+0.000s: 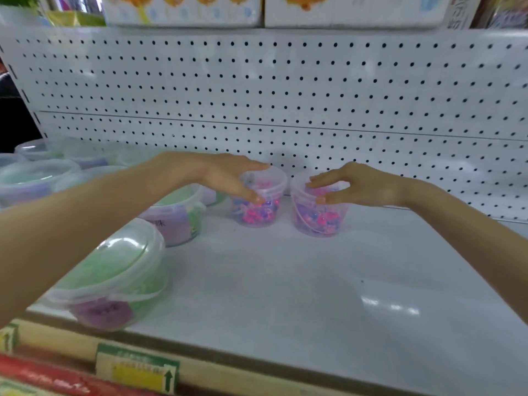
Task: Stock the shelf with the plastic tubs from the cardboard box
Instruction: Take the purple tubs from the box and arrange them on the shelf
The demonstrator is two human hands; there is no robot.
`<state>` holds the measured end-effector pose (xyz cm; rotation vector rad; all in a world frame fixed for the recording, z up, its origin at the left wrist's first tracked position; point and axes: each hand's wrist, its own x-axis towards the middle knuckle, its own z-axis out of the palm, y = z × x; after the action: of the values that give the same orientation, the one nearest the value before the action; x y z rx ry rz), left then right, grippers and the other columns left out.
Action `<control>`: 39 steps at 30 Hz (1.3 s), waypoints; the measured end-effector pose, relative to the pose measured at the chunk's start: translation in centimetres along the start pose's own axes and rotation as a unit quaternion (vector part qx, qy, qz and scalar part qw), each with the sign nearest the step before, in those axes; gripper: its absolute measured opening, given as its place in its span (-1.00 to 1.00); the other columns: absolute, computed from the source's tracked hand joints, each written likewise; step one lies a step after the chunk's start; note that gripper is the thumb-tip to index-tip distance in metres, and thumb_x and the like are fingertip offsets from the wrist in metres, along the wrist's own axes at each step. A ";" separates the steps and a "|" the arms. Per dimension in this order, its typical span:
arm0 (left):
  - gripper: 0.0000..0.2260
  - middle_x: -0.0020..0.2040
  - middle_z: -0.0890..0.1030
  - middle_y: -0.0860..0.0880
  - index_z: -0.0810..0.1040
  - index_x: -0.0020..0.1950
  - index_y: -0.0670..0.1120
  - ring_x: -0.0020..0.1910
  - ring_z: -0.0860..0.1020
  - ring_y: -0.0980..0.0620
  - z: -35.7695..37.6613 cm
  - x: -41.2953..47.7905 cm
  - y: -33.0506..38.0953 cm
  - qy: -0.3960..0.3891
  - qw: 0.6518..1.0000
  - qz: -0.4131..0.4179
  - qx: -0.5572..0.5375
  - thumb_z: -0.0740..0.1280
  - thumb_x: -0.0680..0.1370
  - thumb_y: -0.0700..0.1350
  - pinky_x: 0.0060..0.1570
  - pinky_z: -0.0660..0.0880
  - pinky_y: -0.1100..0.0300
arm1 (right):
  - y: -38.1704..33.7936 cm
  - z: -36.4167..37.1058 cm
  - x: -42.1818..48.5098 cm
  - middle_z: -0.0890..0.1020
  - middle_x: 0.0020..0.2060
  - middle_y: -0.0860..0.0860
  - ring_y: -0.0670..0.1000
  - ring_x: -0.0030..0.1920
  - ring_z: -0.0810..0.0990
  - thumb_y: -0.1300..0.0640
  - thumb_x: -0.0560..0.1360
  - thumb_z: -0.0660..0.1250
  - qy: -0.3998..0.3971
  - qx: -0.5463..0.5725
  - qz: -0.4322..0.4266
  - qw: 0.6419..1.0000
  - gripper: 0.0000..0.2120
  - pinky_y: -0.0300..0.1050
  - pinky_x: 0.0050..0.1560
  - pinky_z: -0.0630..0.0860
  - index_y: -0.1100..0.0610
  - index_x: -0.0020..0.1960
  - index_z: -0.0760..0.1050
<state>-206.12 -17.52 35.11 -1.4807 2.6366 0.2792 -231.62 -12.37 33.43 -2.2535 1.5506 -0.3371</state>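
Observation:
Two small clear plastic tubs filled with pink and purple beads stand side by side at the back of the white shelf (285,281), close to the pegboard. My left hand (228,175) grips the left tub (257,210) from above, thumb on the front and fingers over the lid. My right hand (354,184) holds the right tub (320,218) the same way by its rim. Both tubs rest upright on the shelf. The cardboard box is out of view.
Larger clear tubs with green and purple contents (120,275) fill the shelf's left side, one partly under my left forearm. A perforated white back panel (285,90) rises behind. Price labels (137,370) line the front edge. Boxed goods (183,10) sit on the shelf above.

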 end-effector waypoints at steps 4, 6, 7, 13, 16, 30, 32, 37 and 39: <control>-0.41 0.47 0.27 0.00 0.28 0.44 0.04 0.43 0.24 -0.03 0.7 0.5 0.9 0.058 0.998 -0.021 -0.017 0.19 0.49 0.28 0.35 0.18 0.14 | -0.1 0.9 0.7 0.38 0.39 -0.13 -0.04 0.41 0.29 -0.19 0.45 0.30 0.038 -0.041 0.028 0.998 -0.47 -0.21 0.28 0.21 -0.11 0.39 0.35; -0.42 0.43 0.34 0.00 0.34 0.40 0.04 0.40 0.29 -0.04 1.0 0.9 0.9 0.078 0.997 -0.021 -0.003 0.22 0.46 0.30 0.32 0.24 0.11 | -0.3 1.6 1.1 0.37 0.40 -0.13 -0.03 0.40 0.31 -0.21 0.44 0.29 0.054 -0.063 0.030 0.996 -0.45 -0.18 0.30 0.21 -0.10 0.39 0.35; -0.42 0.42 0.37 0.01 0.36 0.39 0.04 0.38 0.31 -0.04 0.9 1.1 0.7 0.082 0.996 -0.020 0.003 0.24 0.45 0.29 0.31 0.26 0.11 | -0.3 1.6 1.2 0.38 0.40 -0.13 -0.04 0.39 0.32 -0.22 0.44 0.29 0.057 -0.064 0.028 0.996 -0.45 -0.17 0.31 0.22 -0.09 0.38 0.37; -0.51 0.46 0.29 0.12 0.40 0.39 0.03 0.44 0.21 0.13 -1.2 1.4 -0.6 -0.046 0.995 0.034 -0.084 0.40 0.47 -0.04 0.34 0.11 0.30 | 0.2 0.5 1.0 0.37 0.39 -0.20 -0.14 0.42 0.25 -0.14 0.45 0.34 0.004 -0.021 0.018 1.000 -0.48 -0.24 0.35 0.14 -0.08 0.38 0.38; -0.51 0.44 0.31 0.13 0.41 0.37 0.09 0.44 0.22 0.14 -1.6 1.6 -0.3 -0.055 0.994 0.045 -0.078 0.42 0.46 -0.10 0.35 0.13 0.28 | 0.6 0.3 1.0 0.37 0.38 -0.24 -0.17 0.41 0.25 -0.12 0.42 0.37 -0.009 0.032 0.027 0.999 -0.49 -0.21 0.37 0.14 -0.12 0.35 0.41; -0.49 0.45 0.31 0.06 0.35 0.41 0.04 0.41 0.27 0.04 -1.0 3.8 0.3 -0.018 0.998 0.063 0.007 0.38 0.49 -0.13 0.40 0.18 0.10 | 1.5 -0.6 1.0 0.36 0.35 -0.33 -0.31 0.36 0.24 0.00 0.46 0.37 -0.056 0.099 0.017 0.993 -0.54 -0.28 0.34 0.15 -0.10 0.35 0.41; -0.48 0.44 0.32 0.05 0.36 0.40 0.07 0.40 0.29 0.02 -1.2 3.8 0.5 -0.023 0.998 0.054 0.011 0.40 0.47 -0.09 0.38 0.22 0.10 | 1.6 -0.5 1.1 0.36 0.34 -0.33 -0.30 0.36 0.24 0.00 0.45 0.38 -0.055 0.112 0.019 0.992 -0.55 -0.24 0.36 0.17 -0.12 0.33 0.42; -0.48 0.32 0.45 0.01 0.42 0.34 0.03 0.28 0.41 -0.05 0.1 3.7 0.8 0.063 0.998 0.015 0.027 0.25 0.46 0.27 0.25 0.37 0.02 | 2.0 -0.1 1.2 0.36 0.34 -0.35 -0.29 0.39 0.22 -0.06 0.42 0.39 -0.049 0.115 0.020 0.992 -0.53 -0.14 0.44 0.15 -0.18 0.32 0.41; -0.46 0.26 0.46 -0.02 0.43 0.30 -0.02 0.21 0.45 -0.09 0.8 3.9 0.9 0.085 0.992 0.015 0.093 0.17 0.48 0.30 0.15 0.42 -0.06 | 2.0 -0.2 1.1 0.35 0.34 -0.35 -0.29 0.39 0.22 -0.06 0.43 0.39 -0.049 0.115 0.021 0.992 -0.52 -0.15 0.43 0.14 -0.18 0.32 0.41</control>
<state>-208.89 -20.11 33.70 -1.4638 2.7274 -0.0938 -232.94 -14.06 32.68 -2.0275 1.4273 -0.3680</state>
